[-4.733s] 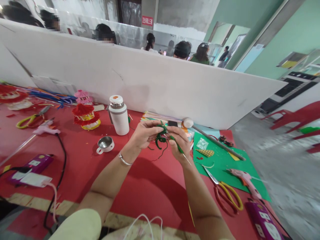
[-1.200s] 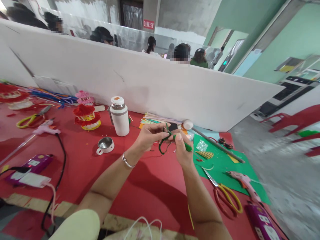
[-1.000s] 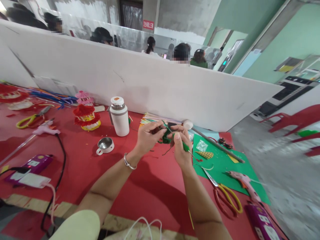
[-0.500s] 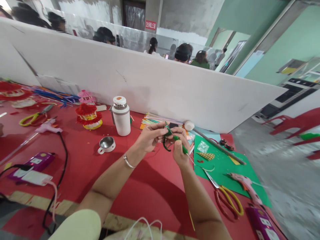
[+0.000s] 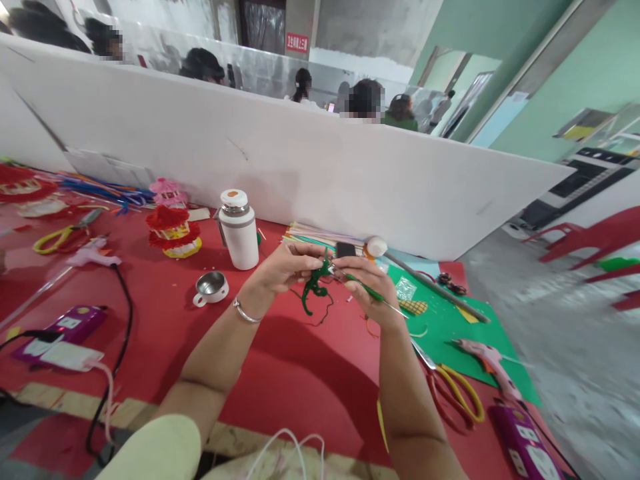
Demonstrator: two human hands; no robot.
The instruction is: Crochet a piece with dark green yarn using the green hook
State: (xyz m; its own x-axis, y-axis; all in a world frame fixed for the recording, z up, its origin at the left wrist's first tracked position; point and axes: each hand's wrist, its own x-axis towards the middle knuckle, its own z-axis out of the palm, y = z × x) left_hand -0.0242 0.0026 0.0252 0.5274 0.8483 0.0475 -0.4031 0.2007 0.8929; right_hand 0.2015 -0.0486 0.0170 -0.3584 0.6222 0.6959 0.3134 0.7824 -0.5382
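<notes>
Head view: above the red bench, my left hand pinches the green pipe-cleaner twist steady while my right hand grips a green-wrapped stick against it, both raised for close work.

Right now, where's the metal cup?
In the head view, the metal cup sits on the red table, left of the left hand, below the white flask.

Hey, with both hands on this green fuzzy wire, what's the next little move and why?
Probably another turn of the green fuzzy wire round the thin stick: the left hand pinches its top, the right hand holds the stick, and a loose tail dangles below.
</notes>
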